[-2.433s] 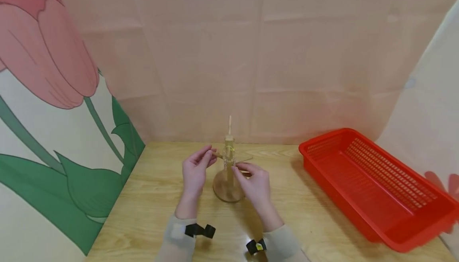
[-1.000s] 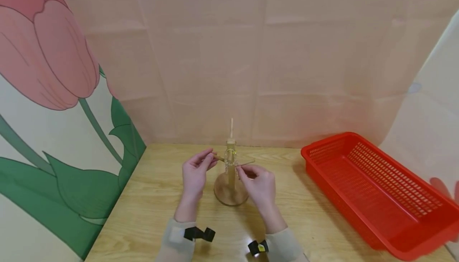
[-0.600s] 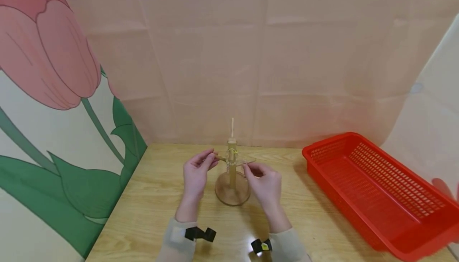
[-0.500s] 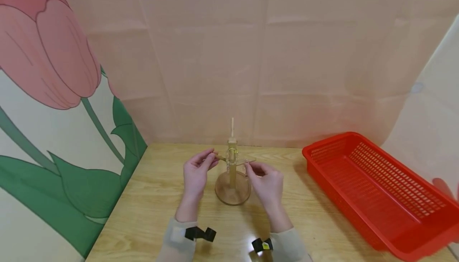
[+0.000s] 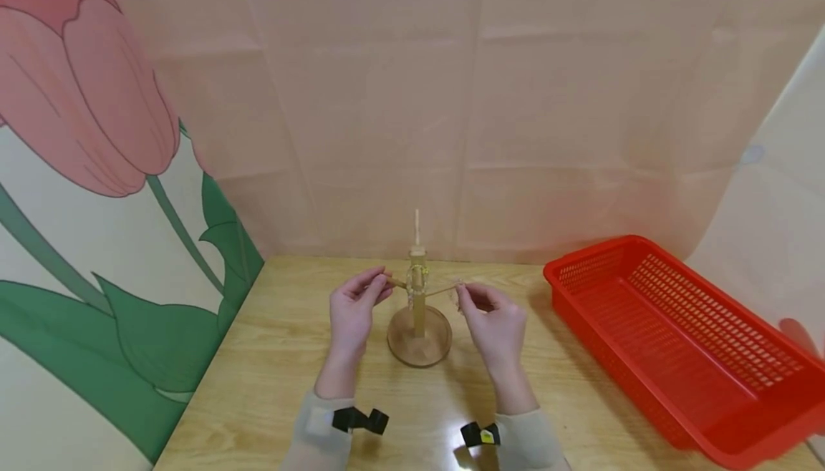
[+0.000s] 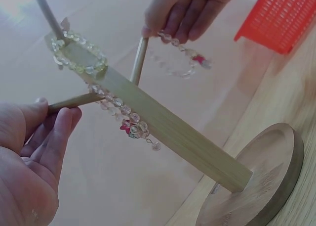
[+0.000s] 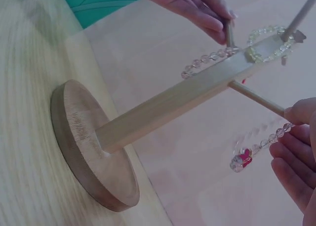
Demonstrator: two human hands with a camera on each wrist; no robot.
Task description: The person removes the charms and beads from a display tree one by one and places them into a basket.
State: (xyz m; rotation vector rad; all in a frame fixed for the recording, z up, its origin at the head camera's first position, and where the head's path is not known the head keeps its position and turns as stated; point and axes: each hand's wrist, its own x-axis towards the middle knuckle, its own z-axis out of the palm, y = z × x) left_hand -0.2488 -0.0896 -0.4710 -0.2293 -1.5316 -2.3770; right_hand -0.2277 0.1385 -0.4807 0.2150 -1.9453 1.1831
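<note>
A wooden bracelet stand with a round base stands upright on the table. My left hand pinches the end of its left peg. From that peg, close to the post, hangs a clear pinkish bead bracelet with a red charm. At the tip of the right peg, my right hand pinches a similar bracelet, whose loop and red charm dangle below the fingers. A yellowish bead bracelet rests round the upper peg at the top of the post.
A red plastic basket with perforated sides stands on the right of the wooden table. Behind is a pinkish cloth backdrop, and a tulip-printed panel borders the left side.
My right hand has moved right along the right peg, from near the post out to its tip, taking the bracelet with it. The left hand keeps its hold on the left peg.
</note>
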